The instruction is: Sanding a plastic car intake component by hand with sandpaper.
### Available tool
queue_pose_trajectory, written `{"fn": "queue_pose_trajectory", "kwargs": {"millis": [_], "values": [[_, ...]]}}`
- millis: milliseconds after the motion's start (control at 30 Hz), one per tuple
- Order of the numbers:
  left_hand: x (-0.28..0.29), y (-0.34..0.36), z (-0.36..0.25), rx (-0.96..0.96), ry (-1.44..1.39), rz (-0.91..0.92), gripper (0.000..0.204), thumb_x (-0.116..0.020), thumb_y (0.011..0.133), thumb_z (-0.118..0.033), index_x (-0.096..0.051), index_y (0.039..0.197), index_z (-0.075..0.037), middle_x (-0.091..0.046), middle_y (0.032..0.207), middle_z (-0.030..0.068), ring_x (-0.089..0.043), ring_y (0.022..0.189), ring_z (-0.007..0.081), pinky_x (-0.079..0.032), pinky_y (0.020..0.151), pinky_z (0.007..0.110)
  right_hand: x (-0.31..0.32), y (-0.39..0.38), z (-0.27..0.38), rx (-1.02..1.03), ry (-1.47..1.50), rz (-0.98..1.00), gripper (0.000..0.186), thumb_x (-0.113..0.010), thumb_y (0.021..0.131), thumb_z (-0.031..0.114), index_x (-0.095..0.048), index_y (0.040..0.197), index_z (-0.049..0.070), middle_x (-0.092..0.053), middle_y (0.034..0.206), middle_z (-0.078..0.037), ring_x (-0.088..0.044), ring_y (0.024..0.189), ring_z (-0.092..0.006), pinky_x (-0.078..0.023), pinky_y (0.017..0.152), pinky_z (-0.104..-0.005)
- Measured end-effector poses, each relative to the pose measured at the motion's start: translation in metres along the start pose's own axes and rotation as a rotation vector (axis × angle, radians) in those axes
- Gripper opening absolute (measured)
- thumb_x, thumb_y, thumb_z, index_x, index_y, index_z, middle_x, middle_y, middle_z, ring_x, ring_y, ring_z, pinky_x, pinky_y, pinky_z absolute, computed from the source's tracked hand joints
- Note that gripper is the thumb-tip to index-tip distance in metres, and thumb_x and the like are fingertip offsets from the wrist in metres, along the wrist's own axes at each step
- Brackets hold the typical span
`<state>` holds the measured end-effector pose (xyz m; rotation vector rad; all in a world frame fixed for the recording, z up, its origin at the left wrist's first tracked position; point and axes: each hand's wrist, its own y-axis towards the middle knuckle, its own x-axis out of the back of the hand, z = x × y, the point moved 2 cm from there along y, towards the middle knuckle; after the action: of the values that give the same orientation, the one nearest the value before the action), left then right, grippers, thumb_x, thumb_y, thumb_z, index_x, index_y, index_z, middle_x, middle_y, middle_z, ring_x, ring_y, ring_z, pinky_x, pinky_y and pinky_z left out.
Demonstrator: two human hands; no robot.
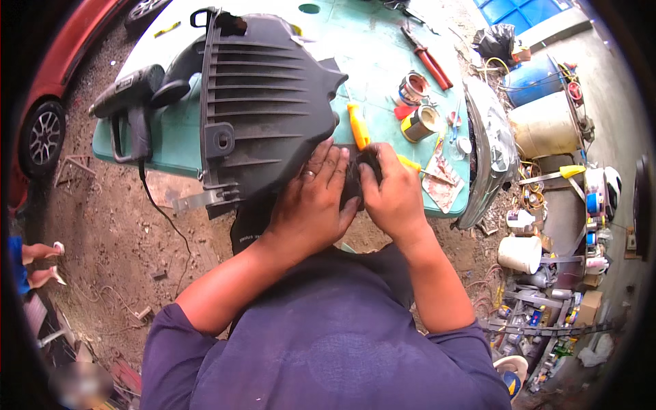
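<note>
A large black ribbed plastic housing (256, 89) lies on the green table (174, 160), a metal clip hanging at its near corner. My left hand (311, 195) rests against its near right edge, fingers stretched out and close together. Beside it, my right hand (395, 195) is closed, thumb and fingers pinched around something dark. A dark piece (352, 179) shows between both hands; its shape is mostly hidden. Just beyond my right hand lies a tool with a yellow handle (358, 126). A heat gun (133, 109) with a black cord sits left of the housing.
Two open cans (421, 124), red-handled pliers (432, 67) and a stained paper (443, 190) occupy the table's right side. A clear-lensed headlight (490, 147) stands at the right edge. Cluttered tools and a white bucket (519, 254) are further right; a red car (51, 75) is at left.
</note>
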<state>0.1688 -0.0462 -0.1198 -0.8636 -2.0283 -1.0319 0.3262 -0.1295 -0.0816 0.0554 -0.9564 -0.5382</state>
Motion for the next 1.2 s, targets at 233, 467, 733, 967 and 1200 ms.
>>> {"fn": "queue_pose_trajectory", "kwargs": {"millis": [233, 467, 733, 967, 1200], "values": [[-0.004, -0.003, 0.003, 0.026, -0.01, 0.012, 0.077, -0.077, 0.102, -0.036, -0.058, 0.161, 0.008, -0.058, 0.165, 0.0269, -0.043, 0.166, 0.0389, -0.028, 0.14, 0.055, 0.002, -0.005, 0.001, 0.005, 0.033, -0.006, 0.023, -0.069, 0.103, 0.009, -0.074, 0.123, -0.001, -0.08, 0.108, -0.027, -0.078, 0.101, -0.0484, -0.062, 0.088, -0.0531], [-0.003, -0.003, 0.004, 0.038, 0.031, 0.0, 0.077, -0.077, 0.101, -0.037, -0.058, 0.162, 0.007, -0.058, 0.166, 0.0248, -0.043, 0.167, 0.0375, -0.028, 0.14, 0.054, -0.001, -0.008, 0.002, 0.032, 0.038, -0.064, 0.021, -0.069, 0.104, 0.007, -0.076, 0.123, -0.002, -0.08, 0.108, -0.028, -0.079, 0.1, -0.048, -0.062, 0.088, -0.0501], [-0.007, -0.005, 0.006, 0.026, -0.003, -0.005, 0.075, -0.077, 0.101, -0.036, -0.06, 0.16, 0.007, -0.059, 0.165, 0.0246, -0.044, 0.166, 0.0378, -0.028, 0.14, 0.054, -0.015, -0.003, 0.002, 0.081, -0.025, -0.098, 0.022, -0.068, 0.104, 0.007, -0.075, 0.124, 0.0, -0.08, 0.108, -0.027, -0.078, 0.098, -0.049, -0.063, 0.086, -0.0527], [-0.011, -0.004, 0.004, 0.022, 0.012, -0.031, 0.077, -0.077, 0.1, -0.037, -0.059, 0.161, 0.007, -0.06, 0.165, 0.0245, -0.044, 0.166, 0.0384, -0.028, 0.14, 0.054, -0.021, 0.009, -0.002, 0.1, -0.06, -0.13, 0.022, -0.068, 0.105, 0.009, -0.074, 0.125, 0.001, -0.08, 0.106, -0.027, -0.078, 0.097, -0.05, -0.063, 0.084, -0.0542], [-0.01, -0.002, 0.003, 0.021, -0.002, 0.03, 0.078, -0.076, 0.1, -0.036, -0.057, 0.164, 0.005, -0.058, 0.166, 0.0247, -0.041, 0.168, 0.0379, -0.027, 0.141, 0.054, -0.007, -0.017, -0.004, 0.121, -0.097, -0.115, 0.022, -0.07, 0.105, 0.01, -0.075, 0.125, 0.001, -0.081, 0.106, -0.025, -0.08, 0.097, -0.0467, -0.064, 0.085, -0.0522]]}}
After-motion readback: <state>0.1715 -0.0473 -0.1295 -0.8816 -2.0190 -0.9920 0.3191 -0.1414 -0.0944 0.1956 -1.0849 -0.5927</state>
